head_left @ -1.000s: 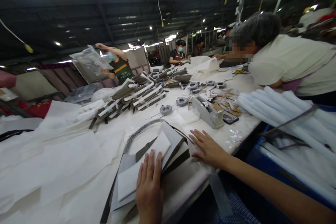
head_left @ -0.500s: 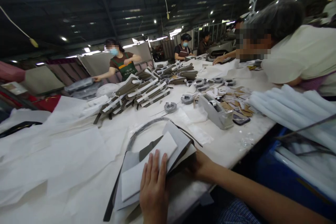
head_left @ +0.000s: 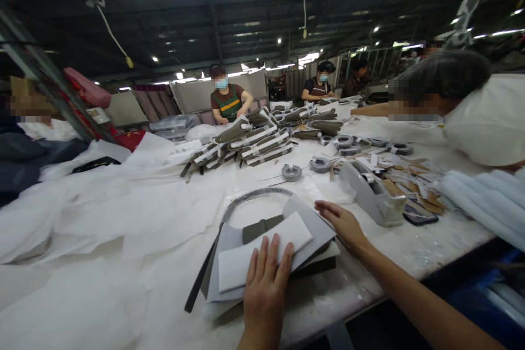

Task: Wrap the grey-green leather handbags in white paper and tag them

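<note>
My left hand lies flat, fingers spread, on a folded white foam pad. Beneath the pad is a light grey sheet, resting on a dark olive fabric piece that looks like a flat bag. A wrapped grey loop, like a handle, arches from its far side, and a dark strap sticks out at the left. My right hand is just beyond the sheet's right edge, its fingers stretched out with nothing visible in them. Whether those fingertips touch the sheet, I cannot tell.
White sheets cover the table's left side. Bundled olive pieces are heaped at the back. A tape dispenser, coiled grey straps and brown scraps lie to the right. Co-workers sit or stand around; one person leans in at right.
My right hand has come out from the right edge of the stack and moved up beside it, fingers extending. My left hand stays on the foam pad. The view has turned leftward.
</note>
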A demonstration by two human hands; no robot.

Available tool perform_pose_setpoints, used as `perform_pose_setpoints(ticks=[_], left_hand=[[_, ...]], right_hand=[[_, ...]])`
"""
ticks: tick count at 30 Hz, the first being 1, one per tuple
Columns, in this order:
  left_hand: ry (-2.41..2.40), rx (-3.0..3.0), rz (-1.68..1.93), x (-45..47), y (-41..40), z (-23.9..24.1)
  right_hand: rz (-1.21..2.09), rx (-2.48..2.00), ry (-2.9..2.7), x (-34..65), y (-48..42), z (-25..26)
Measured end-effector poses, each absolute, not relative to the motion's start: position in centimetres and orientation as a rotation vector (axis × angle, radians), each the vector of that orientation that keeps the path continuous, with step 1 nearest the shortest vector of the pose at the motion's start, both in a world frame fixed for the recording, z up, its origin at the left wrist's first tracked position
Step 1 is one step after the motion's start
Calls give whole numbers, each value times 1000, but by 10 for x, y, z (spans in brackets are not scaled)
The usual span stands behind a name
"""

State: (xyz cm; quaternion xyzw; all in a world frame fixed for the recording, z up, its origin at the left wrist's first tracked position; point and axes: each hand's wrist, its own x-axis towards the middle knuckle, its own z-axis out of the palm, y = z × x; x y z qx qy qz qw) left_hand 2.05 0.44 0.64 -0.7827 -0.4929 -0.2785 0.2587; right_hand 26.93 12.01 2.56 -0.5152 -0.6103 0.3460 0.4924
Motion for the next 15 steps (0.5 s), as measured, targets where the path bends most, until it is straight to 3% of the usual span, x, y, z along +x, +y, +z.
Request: perform_pose_setpoints(ticks=[4,10,15], left_hand=[[-1359,-2093,-692,31,5,-1],[-1319,-2107,-726,38,6,-6],[-1274,-2044,-859,40,2,-15]], right_hand=[[722,-1360,-1349,285,108,59],[389,-1184,-2235,235,121,101],[398,-1519,-2561,180,185,91]])
